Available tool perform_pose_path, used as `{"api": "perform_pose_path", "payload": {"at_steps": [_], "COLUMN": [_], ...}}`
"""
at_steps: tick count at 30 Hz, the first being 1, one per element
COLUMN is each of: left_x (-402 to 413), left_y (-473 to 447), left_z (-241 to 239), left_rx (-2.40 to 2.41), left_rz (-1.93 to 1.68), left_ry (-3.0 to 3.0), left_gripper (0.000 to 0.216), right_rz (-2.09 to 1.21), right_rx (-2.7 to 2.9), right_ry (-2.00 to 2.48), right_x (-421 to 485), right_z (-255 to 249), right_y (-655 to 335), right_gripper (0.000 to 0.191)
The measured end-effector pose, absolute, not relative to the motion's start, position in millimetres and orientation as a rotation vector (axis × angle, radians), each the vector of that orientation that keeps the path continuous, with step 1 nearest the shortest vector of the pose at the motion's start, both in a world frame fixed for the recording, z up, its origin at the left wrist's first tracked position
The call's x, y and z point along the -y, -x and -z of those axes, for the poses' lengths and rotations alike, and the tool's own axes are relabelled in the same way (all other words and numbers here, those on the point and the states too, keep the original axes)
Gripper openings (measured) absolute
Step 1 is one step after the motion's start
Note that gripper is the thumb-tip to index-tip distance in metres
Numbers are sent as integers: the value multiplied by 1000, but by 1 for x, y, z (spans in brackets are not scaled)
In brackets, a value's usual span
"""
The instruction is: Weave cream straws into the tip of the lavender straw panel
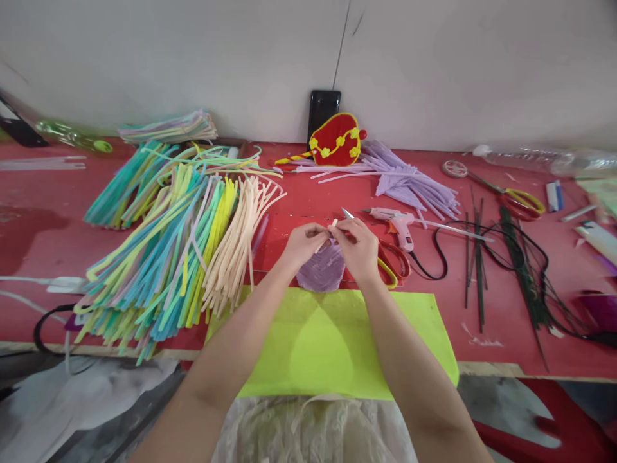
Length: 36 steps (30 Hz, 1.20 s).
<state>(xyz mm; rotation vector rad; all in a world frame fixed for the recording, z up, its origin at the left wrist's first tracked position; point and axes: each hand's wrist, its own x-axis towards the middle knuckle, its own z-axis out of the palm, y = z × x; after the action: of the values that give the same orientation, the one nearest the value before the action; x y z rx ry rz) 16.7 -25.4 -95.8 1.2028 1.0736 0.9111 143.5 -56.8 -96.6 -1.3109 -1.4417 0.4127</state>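
Note:
Both of my hands are together above the red table. My left hand [306, 244] pinches a short pale pipe cleaner [322, 244], its fingers closed. Close beside it, my right hand [359, 247] pinches near the top end of the same pale piece. Just beneath the fingers lies a flat, rounded lilac piece [321, 273] made of pipe cleaners laid side by side; its upper edge is partly covered by my hands. Whether the pale piece is attached to it, I cannot tell. Under my right hand lie scissors [403, 262] with red and yellow handles.
A pink and white glue gun [400, 222] with a black cord lies right. Bundled coloured pipe cleaners [168, 238] and peach ones [238, 238] spread left; lilac ones [414, 183] lie behind. A red fan-shaped piece [332, 151] leans on a phone [324, 103]. A yellow-green sheet [270, 354] lies in front.

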Motion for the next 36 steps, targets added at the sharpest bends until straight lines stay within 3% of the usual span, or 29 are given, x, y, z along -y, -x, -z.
{"api": "perform_pose_path", "payload": {"at_steps": [5, 13, 18, 24, 30, 36], "left_x": [25, 25, 24, 24, 29, 24], "left_y": [-17, -10, -9, -13, -16, -13], "left_z": [97, 95, 96, 94, 95, 95], "left_rx": [-1048, -915, -873, -820, -946, -990], "left_rz": [-917, -838, -807, -779, -909, -923], "left_ry": [-1162, -980, -933, -921, -1139, -1193], "left_gripper": [9, 13, 10, 40, 20, 19], "right_rz": [-354, -882, -911, -707, -703, -788], "right_rx": [1523, 1258, 1246, 1132, 1115, 1269], "right_ry": [1280, 1315, 1351, 1415, 1423, 1418], "right_x": [58, 52, 52, 51, 51, 51], "right_z": [94, 101, 97, 97, 100, 98], "right_y": [-143, -151, -155, -154, -151, -160], "right_gripper": [13, 23, 21, 23, 24, 21]}}
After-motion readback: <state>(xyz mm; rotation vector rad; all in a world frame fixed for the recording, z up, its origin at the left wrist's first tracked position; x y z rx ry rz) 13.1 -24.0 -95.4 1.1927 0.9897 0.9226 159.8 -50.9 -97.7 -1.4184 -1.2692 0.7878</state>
